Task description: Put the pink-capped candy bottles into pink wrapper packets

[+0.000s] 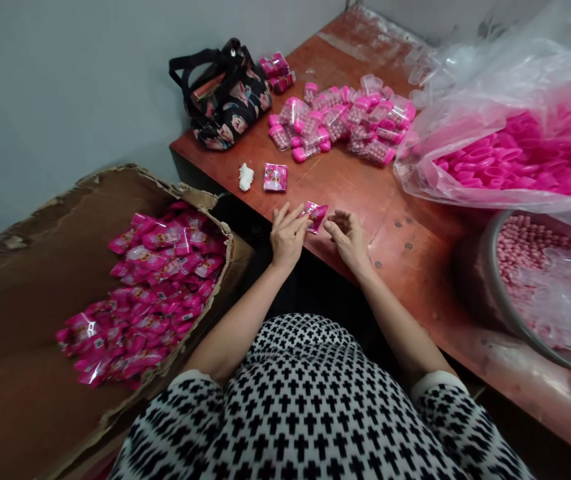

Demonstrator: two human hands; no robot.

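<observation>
My left hand (288, 235) pinches a small pink foil packet (315, 215) at the near edge of the reddish-brown table (400, 233). Just right of that packet, my right hand (346, 235) rests with its fingers curled; I cannot make out whether it touches the packet. A second pink packet (275, 177) lies flat on the table a little farther back, beside a small white wad (246, 177).
A torn cardboard box (40, 267) at the left holds a heap of pink packets (150, 293). Pink-capped clear vials (340, 123) are piled mid-table beside a dark floral handbag (223, 97). At the right sit a plastic bag of pink caps (515, 147) and a metal bowl (495, 293) of pink beads.
</observation>
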